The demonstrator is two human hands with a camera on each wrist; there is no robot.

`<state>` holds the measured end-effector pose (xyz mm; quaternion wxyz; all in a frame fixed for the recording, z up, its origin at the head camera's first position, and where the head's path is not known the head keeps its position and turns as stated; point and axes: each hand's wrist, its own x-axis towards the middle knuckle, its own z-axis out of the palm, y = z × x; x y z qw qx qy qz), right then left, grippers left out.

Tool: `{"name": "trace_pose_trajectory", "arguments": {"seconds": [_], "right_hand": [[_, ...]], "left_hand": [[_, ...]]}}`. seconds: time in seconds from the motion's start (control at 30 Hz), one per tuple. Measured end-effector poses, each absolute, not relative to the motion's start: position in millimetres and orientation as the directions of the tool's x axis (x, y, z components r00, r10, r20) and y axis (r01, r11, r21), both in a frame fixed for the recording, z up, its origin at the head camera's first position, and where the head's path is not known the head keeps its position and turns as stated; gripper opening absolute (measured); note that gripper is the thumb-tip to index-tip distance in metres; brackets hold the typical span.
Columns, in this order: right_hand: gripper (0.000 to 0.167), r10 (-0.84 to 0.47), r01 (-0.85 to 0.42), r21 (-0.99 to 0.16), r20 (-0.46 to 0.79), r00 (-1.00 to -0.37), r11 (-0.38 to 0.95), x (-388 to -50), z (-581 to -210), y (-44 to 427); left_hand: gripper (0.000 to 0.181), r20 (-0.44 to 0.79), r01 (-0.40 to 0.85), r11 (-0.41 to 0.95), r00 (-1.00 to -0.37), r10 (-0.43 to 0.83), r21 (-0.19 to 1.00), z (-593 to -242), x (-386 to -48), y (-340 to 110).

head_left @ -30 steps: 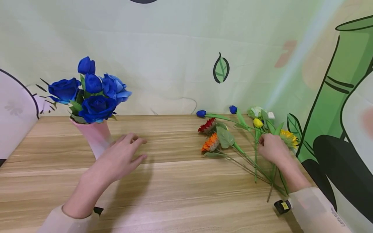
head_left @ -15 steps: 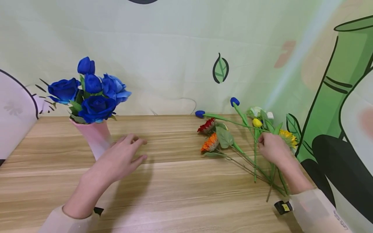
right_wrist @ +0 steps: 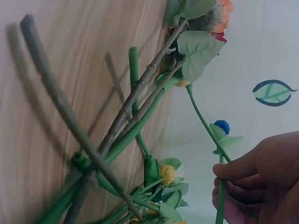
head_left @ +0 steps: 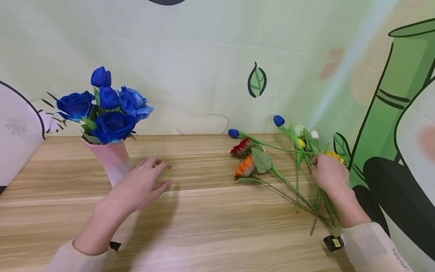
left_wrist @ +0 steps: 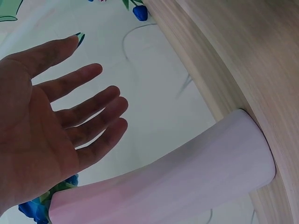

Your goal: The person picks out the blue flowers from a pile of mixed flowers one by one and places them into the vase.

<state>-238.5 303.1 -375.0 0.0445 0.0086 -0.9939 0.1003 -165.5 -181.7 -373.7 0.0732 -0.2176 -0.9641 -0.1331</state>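
Note:
Beside the pink-and-white vase point(head_left: 110, 160), which holds several blue flowers point(head_left: 113, 124), my left hand point(head_left: 141, 185) hovers palm inward. Its fingers are spread and loosely bent, with nothing between them in the left wrist view. At the right, my right hand point(head_left: 329, 173) pinches a green stem point(right_wrist: 221, 200) between thumb and fingers. A second thin stem crosses at the thumb; whether it is held too, I cannot tell. Two blue buds stand out at the back, one low to the left point(head_left: 233, 133), one raised point(head_left: 278, 121). The hand partly hides a yellow sunflower point(head_left: 335, 156).
Red point(head_left: 242, 146) and orange point(head_left: 245, 167) flowers lie left of my right hand, their stems crossing on the wooden table point(head_left: 204, 226). Yellow and white blooms point(head_left: 314, 134) lie behind it, near the printed backdrop point(head_left: 204, 75).
My right hand has moved a little to the right. The back blue bud has risen and shifted right, its leaves moving along. My left hand and the vase have stayed put.

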Motion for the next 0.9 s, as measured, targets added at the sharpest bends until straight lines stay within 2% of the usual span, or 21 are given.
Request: {"name": "trace_pose_trajectory", "arguments": {"seconds": [0.27, 0.53, 0.9], "right_hand": [[0.024, 0.051, 0.018, -0.196, 0.164, -0.985, 0.98, -240.8, -373.6, 309.2], [0.022, 0.073, 0.026, -0.233, 0.195, -0.978, 0.972, -238.3, -366.9, 313.8], [0.02, -0.017, -0.102, -0.326, 0.254, -0.967, 0.94, -235.6, -364.0, 293.8]], "left_hand": [[0.041, 0.197, 0.436, 0.871, -0.896, 0.397, 0.225, -374.3, -165.4, -182.1], [0.041, 0.196, 0.433, 0.873, -0.898, 0.395, 0.225, -374.5, -165.3, -183.0], [0.04, 0.196, 0.433, 0.873, -0.898, 0.395, 0.225, -377.3, -165.7, -180.7]]}}
